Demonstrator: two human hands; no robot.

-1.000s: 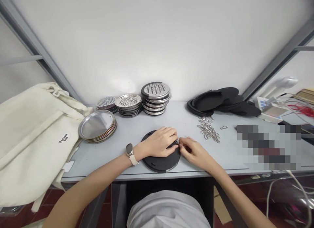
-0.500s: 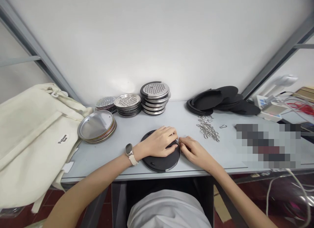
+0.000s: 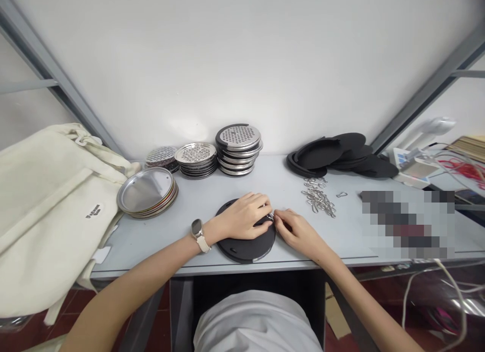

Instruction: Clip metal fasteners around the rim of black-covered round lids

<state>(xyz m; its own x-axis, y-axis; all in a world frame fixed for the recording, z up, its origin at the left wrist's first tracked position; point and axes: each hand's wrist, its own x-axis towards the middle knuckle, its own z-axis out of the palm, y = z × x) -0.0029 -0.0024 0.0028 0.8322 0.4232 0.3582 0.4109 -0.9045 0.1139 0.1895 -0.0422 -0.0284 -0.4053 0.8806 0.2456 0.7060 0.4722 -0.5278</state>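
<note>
A flat black round disc [image 3: 242,248] lies near the front edge of the table, with a small slot at its lower left. My left hand [image 3: 248,216], a watch on its wrist, rests across the disc with its fingers curled at the right side, holding it. At that right rim, my right hand [image 3: 297,232] pinches a small silver metal clip [image 3: 270,216], partly hidden by the fingers. The fingertips of both hands almost meet there. Several similar metal clips [image 3: 320,199] lie in a loose pile beyond my right hand.
Perforated metal grater discs [image 3: 197,154] and a taller stack [image 3: 238,136] stand by the wall. Round metal trays [image 3: 146,190] are piled at left beside a cream bag [image 3: 49,205]. Black covers [image 3: 322,155] lie at back right. One clip [image 3: 341,194] lies apart. A blurred patch [image 3: 409,223] covers the right side.
The whole view has shifted slightly. A little more of the silver clip shows between the hands at the disc's rim; both hands otherwise keep their places.
</note>
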